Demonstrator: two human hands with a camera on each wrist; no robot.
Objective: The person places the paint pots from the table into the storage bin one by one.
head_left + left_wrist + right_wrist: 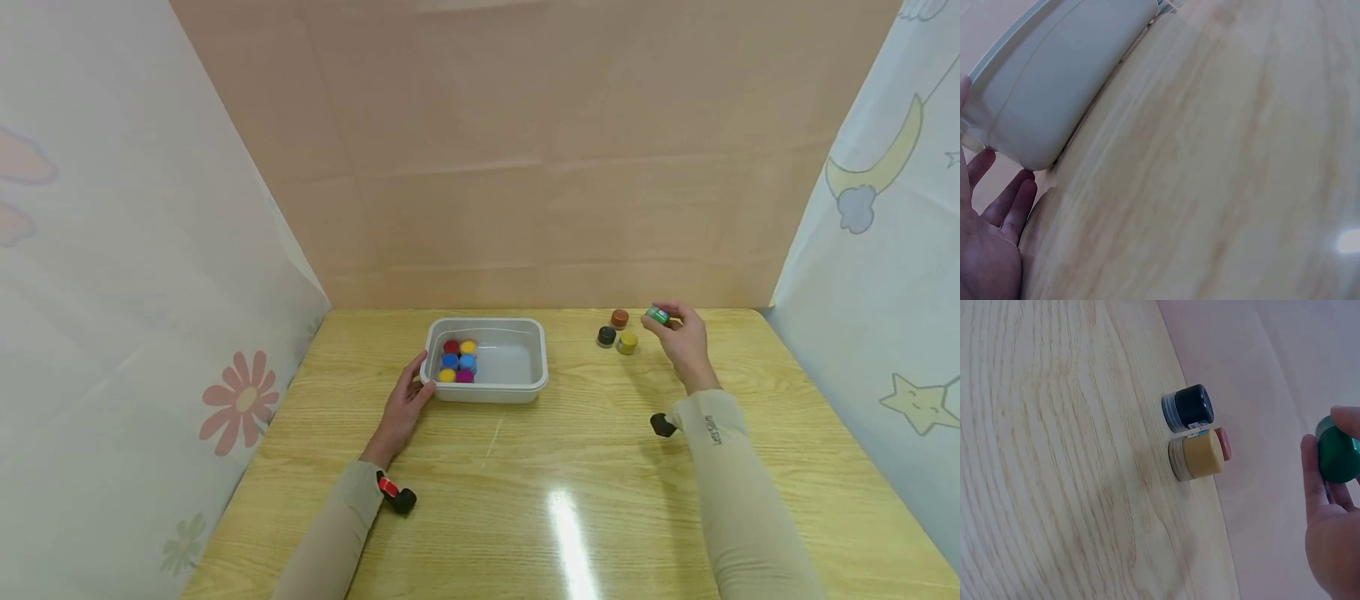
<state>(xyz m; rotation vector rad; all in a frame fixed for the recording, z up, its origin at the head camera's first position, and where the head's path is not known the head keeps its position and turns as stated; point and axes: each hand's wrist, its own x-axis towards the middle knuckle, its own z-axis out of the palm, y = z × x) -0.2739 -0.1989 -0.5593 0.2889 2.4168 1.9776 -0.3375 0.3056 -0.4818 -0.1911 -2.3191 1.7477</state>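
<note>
My left hand (pixel 403 410) holds the near left corner of a white plastic tub (pixel 487 393), its thumb and fingers around the corner. In the left wrist view, fingertips (pixel 1025 178) touch the tub's outer wall (pixel 1054 81). Inside the tub's left side stand several small jars (pixel 450 362) with red, yellow, blue and purple lids. Raised at the right, my right hand (pixel 684 340) pinches a green-lidded paint jar (pixel 1337 453) between thumb and fingers. Beside it on the table are a black-lidded jar (pixel 1190 407), a yellow-lidded jar (pixel 1200 455) and a reddish-brown-lidded jar (pixel 619 318).
The wooden table (pixel 495 475) runs back to a brown paper-covered wall (pixel 480 167). Patterned white sheets (pixel 150 250) stand along both sides. A bright light reflection lies on the front of the table.
</note>
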